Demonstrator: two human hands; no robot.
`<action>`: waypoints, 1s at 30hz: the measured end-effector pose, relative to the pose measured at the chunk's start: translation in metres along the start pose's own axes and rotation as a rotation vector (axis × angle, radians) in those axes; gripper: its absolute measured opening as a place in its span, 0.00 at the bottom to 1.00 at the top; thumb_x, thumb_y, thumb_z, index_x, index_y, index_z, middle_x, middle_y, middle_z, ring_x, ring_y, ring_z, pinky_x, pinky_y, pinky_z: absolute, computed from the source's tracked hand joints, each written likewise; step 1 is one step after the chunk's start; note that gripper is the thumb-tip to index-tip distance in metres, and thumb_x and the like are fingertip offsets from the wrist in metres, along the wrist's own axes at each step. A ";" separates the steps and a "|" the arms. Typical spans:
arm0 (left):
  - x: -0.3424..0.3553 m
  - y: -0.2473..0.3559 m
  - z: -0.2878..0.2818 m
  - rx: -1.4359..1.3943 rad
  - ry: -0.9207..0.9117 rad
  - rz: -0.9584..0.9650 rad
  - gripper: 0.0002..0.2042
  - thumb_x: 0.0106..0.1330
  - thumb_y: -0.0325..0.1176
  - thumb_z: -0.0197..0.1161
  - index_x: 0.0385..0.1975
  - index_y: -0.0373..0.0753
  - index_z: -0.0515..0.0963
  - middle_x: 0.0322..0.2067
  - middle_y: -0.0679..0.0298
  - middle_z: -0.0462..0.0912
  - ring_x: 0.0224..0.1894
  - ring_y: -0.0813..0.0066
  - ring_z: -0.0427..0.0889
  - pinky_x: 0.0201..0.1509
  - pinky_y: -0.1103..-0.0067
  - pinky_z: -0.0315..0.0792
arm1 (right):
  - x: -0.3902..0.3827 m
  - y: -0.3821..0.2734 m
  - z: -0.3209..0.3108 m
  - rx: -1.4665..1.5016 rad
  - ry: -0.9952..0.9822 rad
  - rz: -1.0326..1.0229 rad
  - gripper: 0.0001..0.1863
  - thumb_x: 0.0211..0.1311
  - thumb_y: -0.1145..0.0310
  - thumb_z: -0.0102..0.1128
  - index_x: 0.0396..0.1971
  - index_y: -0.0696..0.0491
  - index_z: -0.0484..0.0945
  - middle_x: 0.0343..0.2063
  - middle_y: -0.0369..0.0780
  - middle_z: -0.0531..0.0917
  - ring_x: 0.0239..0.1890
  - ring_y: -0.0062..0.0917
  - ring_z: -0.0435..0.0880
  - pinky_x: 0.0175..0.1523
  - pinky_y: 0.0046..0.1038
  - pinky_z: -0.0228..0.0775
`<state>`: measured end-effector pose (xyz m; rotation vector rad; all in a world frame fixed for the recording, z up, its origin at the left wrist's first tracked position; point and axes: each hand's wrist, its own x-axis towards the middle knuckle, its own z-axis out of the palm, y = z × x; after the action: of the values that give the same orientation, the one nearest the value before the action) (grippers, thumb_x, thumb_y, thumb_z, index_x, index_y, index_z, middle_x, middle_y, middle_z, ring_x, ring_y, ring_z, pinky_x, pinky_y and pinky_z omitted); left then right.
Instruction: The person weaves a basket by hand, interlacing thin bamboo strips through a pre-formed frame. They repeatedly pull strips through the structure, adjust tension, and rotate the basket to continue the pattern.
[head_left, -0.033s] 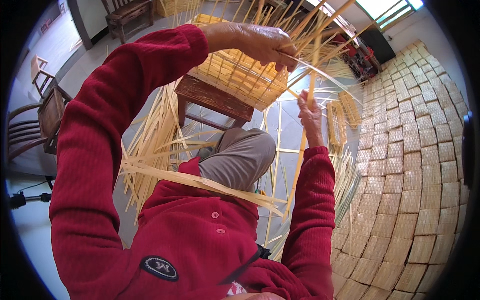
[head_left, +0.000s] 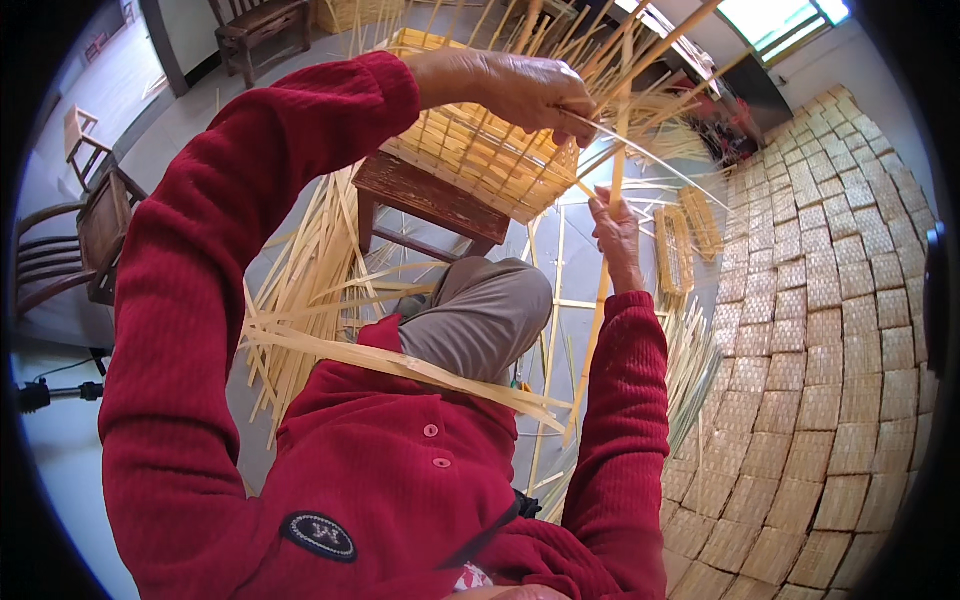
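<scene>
A half-woven bamboo basket (head_left: 470,150) with long loose stakes rests tilted on a worn wooden stool (head_left: 430,198) in front of me. My left hand (head_left: 535,93) reaches over its right corner, fingers bent and closed on a thin pale bamboo strip (head_left: 655,158) that runs off to the right. Below that corner, my right hand (head_left: 615,238) is wrapped round a wider bamboo strip (head_left: 592,345), which passes up among the stakes and down beside my right sleeve. Part of the left fingertips is hidden. More flat strips (head_left: 400,368) lie across my lap.
Loose bamboo strips (head_left: 300,290) cover the floor left of the stool. Two small woven pieces (head_left: 674,250) lie to the right, before stacked woven pieces (head_left: 800,370). Wooden chairs (head_left: 100,235) stand at the left, and a dark table (head_left: 745,95) at the far right.
My right hand and its strip have shifted slightly left. The thin strip's free end has moved a little; the left hand stays almost in place.
</scene>
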<state>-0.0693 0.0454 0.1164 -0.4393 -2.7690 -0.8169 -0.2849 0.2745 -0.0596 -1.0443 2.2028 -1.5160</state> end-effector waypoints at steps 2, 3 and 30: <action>-0.010 0.004 -0.001 0.024 0.025 0.035 0.12 0.76 0.33 0.55 0.39 0.36 0.85 0.30 0.58 0.87 0.31 0.67 0.85 0.38 0.71 0.77 | 0.008 0.012 0.001 0.032 -0.003 -0.013 0.13 0.70 0.58 0.67 0.48 0.48 0.86 0.23 0.25 0.78 0.16 0.07 0.66 0.18 0.14 0.55; -0.015 0.008 -0.001 0.032 0.038 0.055 0.11 0.76 0.32 0.55 0.39 0.35 0.85 0.30 0.58 0.87 0.31 0.66 0.85 0.39 0.70 0.77 | 0.012 0.012 -0.005 0.064 -0.008 0.024 0.11 0.70 0.58 0.66 0.44 0.48 0.87 0.20 0.24 0.76 0.15 0.06 0.65 0.18 0.13 0.54; -0.024 -0.075 0.043 -0.160 0.238 0.310 0.11 0.74 0.36 0.57 0.44 0.37 0.84 0.34 0.57 0.87 0.40 0.65 0.87 0.45 0.69 0.78 | -0.109 -0.105 -0.216 0.131 0.388 -0.075 0.20 0.79 0.59 0.51 0.66 0.48 0.73 0.33 0.31 0.76 0.20 0.08 0.59 0.23 0.12 0.53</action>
<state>-0.0782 0.0038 0.0376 -0.7269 -2.3509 -0.9451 -0.2909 0.4805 0.1055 -0.8581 2.2849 -2.0114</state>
